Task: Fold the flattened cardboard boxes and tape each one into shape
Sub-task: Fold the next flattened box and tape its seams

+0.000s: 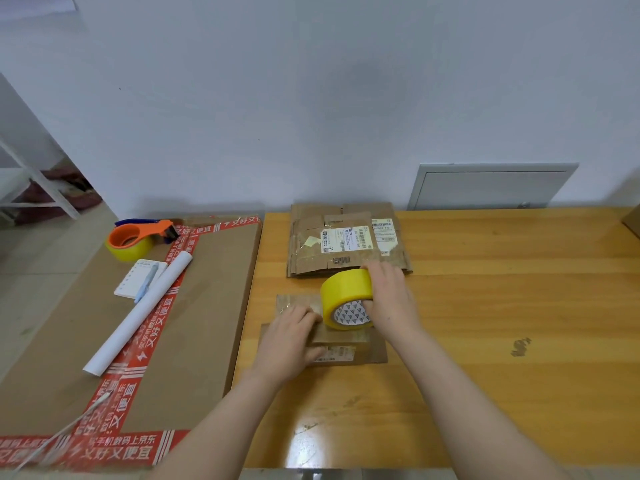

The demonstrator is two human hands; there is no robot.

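Head view: both bare forearms reach in from the bottom edge and meet over a small box point(349, 349) that sits on the wooden surface point(502, 306), near its left side. The left hand point(294, 337) lies palm down on the box's left part, fingers nearly straight and pressed onto the top, holding nothing. The right hand point(389, 299) curls round the far side of a yellow tape roll point(346, 289), thumb at the core, and grips it standing on edge on the box's top. Just behind them lies a stack of flattened boxes point(346, 237) with labels. To the left, a large carton point(214, 306) carries a tape dispenser point(138, 237), a notepad point(133, 284), a pen point(147, 282) and a white paper tube point(138, 313).
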